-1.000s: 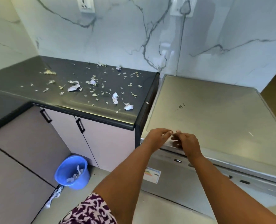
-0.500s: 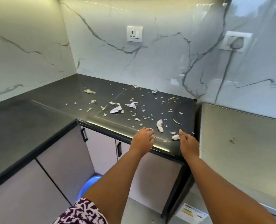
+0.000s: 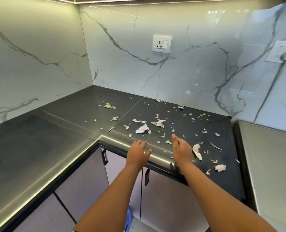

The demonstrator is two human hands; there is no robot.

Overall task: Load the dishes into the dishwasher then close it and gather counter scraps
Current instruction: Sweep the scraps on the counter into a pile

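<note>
Both hands out over the counter (image 3: 58,148) front edge, palms down. Left hand (image 3: 138,153) fingers straight and together, holding nothing. Right hand (image 3: 180,150) fingers straight, relaxed, also holding nothing. Scraps (image 3: 141,127) scattered across the counter's right half, from back edge to front, thickest mid-surface; larger paper bits just right of right hand. Dishwasher (image 3: 272,156) top at counter's right edge.
</note>
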